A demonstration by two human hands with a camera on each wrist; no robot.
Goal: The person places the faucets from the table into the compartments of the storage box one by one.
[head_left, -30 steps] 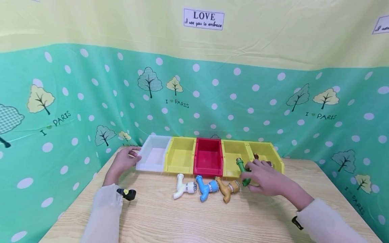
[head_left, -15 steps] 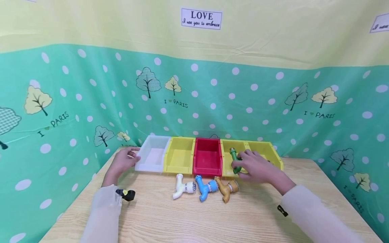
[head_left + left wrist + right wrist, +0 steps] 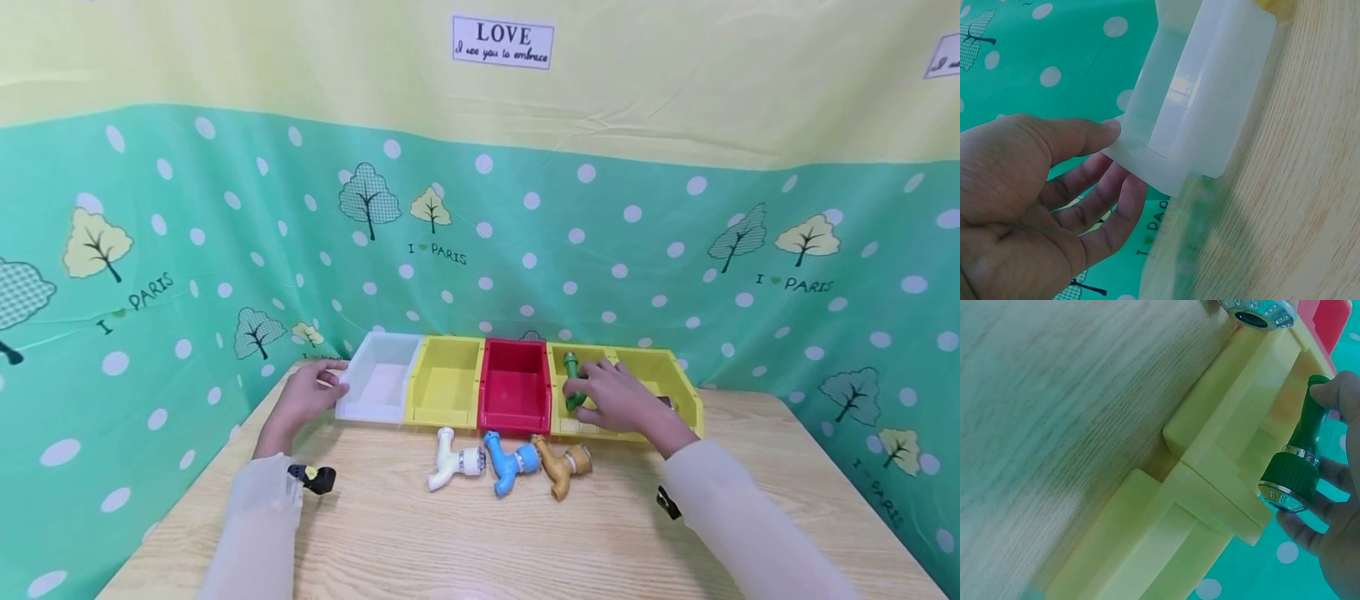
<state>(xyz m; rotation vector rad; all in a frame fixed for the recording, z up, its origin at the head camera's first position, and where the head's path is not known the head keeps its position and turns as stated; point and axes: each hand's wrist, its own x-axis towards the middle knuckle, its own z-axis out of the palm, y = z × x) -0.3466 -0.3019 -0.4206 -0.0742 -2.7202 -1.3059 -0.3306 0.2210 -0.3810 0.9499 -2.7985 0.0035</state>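
Note:
My right hand [image 3: 615,398] grips a green plastic tap [image 3: 572,371] over the fourth bin [image 3: 577,427], a yellow one. In the right wrist view the tap's ribbed knob [image 3: 1294,478] rests against the fingers, with the thumb near the other end. My left hand [image 3: 307,397] pinches the side of the translucent white bin [image 3: 1225,94] at the row's left end, thumb on its edge and fingers below. On the table in front of the row lie a white tap [image 3: 445,460], a blue tap [image 3: 504,467] and an ochre tap [image 3: 558,472].
Between the white bin and the fourth bin stand a yellow bin [image 3: 444,415] and a red bin [image 3: 514,421]. Another yellow bin [image 3: 686,396] at the right end has a dark item [image 3: 665,402] in it, partly hidden by my hand. A patterned curtain [image 3: 525,250] hangs close behind.
My right hand has carried the green tap left and back, from in front of the bins to over the fourth bin. The left hand stays on the white bin.

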